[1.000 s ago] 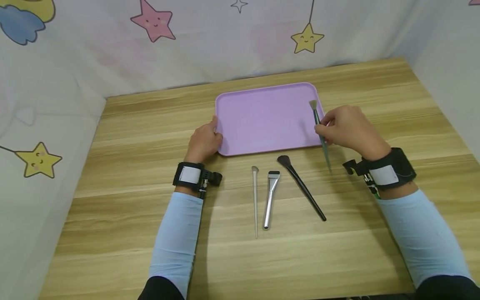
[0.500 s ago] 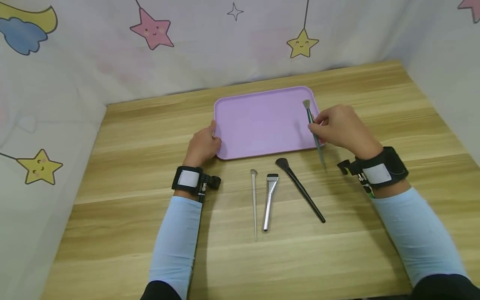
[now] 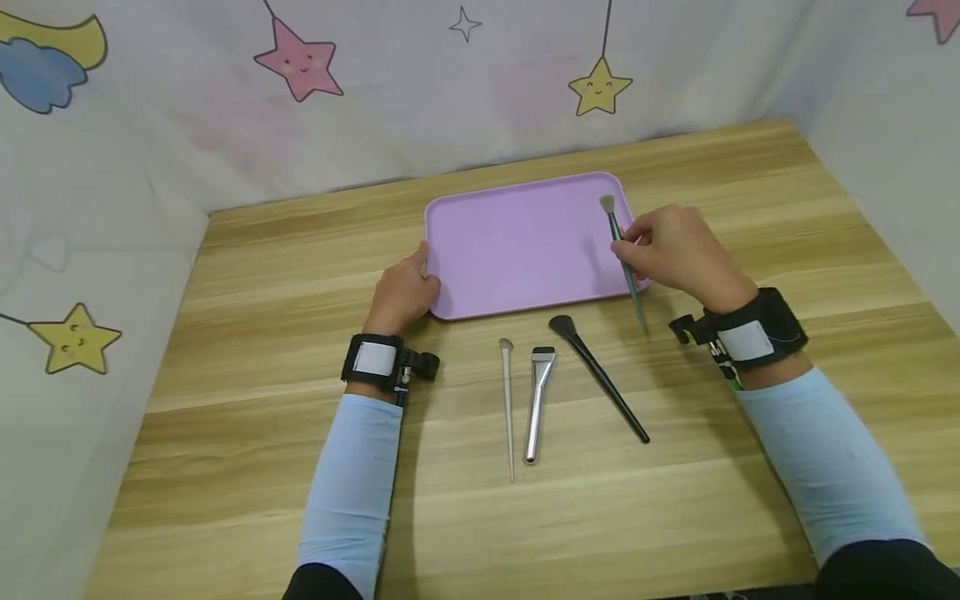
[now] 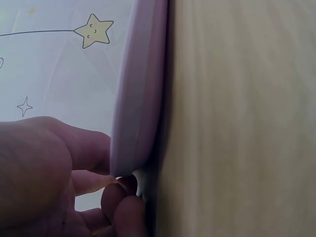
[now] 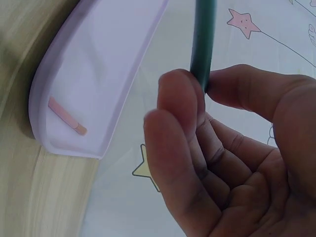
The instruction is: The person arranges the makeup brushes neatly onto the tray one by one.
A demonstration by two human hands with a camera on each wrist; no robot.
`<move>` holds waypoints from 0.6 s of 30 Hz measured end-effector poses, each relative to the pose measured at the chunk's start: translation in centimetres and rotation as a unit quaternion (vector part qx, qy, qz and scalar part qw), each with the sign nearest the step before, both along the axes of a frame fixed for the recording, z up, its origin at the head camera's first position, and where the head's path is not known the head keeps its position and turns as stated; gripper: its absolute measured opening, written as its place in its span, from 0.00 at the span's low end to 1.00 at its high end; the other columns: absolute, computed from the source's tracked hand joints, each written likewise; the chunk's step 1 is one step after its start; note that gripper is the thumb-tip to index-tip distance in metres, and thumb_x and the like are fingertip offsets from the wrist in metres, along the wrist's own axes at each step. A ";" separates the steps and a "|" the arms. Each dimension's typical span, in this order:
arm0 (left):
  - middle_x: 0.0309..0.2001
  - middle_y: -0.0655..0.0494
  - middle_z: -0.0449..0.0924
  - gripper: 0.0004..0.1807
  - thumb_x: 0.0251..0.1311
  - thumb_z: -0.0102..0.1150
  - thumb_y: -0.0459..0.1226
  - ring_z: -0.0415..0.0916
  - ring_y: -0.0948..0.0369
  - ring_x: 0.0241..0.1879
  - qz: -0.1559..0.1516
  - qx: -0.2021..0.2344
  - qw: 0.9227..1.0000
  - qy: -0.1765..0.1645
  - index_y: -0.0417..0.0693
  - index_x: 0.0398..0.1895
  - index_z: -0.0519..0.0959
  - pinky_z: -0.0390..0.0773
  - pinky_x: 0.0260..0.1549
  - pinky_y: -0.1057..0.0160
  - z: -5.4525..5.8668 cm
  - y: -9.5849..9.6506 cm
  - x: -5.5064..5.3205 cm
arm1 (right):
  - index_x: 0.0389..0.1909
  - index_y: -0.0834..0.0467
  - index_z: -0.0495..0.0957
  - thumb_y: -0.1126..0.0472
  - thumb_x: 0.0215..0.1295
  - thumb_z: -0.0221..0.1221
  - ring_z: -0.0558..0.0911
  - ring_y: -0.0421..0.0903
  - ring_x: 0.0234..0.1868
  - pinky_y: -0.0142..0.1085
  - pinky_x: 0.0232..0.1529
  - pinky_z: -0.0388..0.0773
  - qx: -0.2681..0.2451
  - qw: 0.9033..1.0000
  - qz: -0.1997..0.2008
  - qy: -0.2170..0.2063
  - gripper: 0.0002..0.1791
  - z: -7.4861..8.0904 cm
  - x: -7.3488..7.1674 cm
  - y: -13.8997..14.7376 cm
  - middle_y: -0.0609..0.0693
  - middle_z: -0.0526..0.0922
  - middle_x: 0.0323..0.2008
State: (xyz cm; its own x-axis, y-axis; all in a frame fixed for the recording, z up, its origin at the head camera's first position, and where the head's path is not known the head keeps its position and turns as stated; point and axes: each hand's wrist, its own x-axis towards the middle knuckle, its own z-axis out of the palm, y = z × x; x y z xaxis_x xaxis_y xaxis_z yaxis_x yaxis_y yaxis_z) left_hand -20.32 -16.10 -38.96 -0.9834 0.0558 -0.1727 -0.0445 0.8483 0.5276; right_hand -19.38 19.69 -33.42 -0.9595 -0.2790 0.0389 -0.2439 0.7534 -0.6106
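Note:
Pinched between thumb and fingers of my right hand (image 3: pixel 678 250) is a green makeup brush (image 3: pixel 630 279), bristles away from me, over the tray's right edge. Its handle (image 5: pixel 203 44) also shows in the right wrist view. My left hand (image 3: pixel 401 292) grips the left side of the lilac tray (image 3: pixel 517 250); in the left wrist view the thumb is on its rim (image 4: pixel 133 98) and the fingers are curled below. A short pink stick (image 5: pixel 66 116) lies inside the tray; my right hand hides it in the head view. Three brushes lie before the tray: pale (image 3: pixel 507 400), silver (image 3: pixel 537 404) and black (image 3: pixel 603 383).
The wood-grain table (image 3: pixel 285 317) carries everything. White curtains (image 3: pixel 420 100) with printed stars stand behind the table and at its sides. Black wrist straps with cameras sit on both forearms.
My right hand has shifted slightly left with the green makeup brush. The head view has moved a little. My left hand stays at the tray, and the three brushes lie as before.

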 end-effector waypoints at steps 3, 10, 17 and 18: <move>0.73 0.41 0.62 0.36 0.67 0.45 0.38 0.72 0.46 0.47 0.001 0.001 1.000 0.001 0.43 0.79 0.54 0.71 0.43 0.53 0.0 -0.1 -0.1 | 0.37 0.67 0.86 0.56 0.68 0.62 0.83 0.47 0.20 0.35 0.22 0.72 0.002 1.000 0.001 0.004 0.16 0.0 -0.1 0.0 0.54 0.85 0.21; 0.73 0.42 0.62 0.36 0.67 0.45 0.38 0.72 0.45 0.45 0.001 -0.004 1.000 0.002 0.43 0.79 0.54 0.71 0.40 0.53 0.0 -0.3 -0.1 | 0.35 0.67 0.86 0.56 0.68 0.62 0.83 0.48 0.20 0.34 0.21 0.72 0.002 1.000 0.005 0.009 0.16 -0.4 -0.4 -0.1 0.54 0.85 0.20; 0.73 0.40 0.62 0.36 0.68 0.44 0.38 0.72 0.46 0.45 -0.004 -0.011 1.000 0.001 0.42 0.80 0.53 0.71 0.46 0.52 0.1 -0.3 -0.1 | 0.36 0.68 0.86 0.56 0.69 0.62 0.84 0.51 0.22 0.34 0.19 0.70 0.014 1.000 0.000 0.007 0.16 -0.4 -1.2 -0.3 0.56 0.85 0.21; 0.73 0.40 0.62 0.36 0.68 0.44 0.38 0.71 0.47 0.42 -0.003 -0.009 1.000 0.000 0.42 0.79 0.53 0.71 0.43 0.52 0.0 -0.3 0.0 | 0.37 0.69 0.86 0.56 0.69 0.62 0.85 0.51 0.22 0.34 0.19 0.71 0.016 1.000 0.000 0.006 0.16 -0.4 -1.3 -0.3 0.56 0.85 0.22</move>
State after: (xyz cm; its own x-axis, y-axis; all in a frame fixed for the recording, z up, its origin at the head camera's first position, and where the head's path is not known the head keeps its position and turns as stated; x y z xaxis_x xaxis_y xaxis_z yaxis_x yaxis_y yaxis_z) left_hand -20.37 -16.38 -38.93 -0.9832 0.0585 -0.1730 -0.0389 0.8584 0.5114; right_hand -20.68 19.38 -33.85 -0.9591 -0.2803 0.0406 -0.2505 0.7726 -0.5834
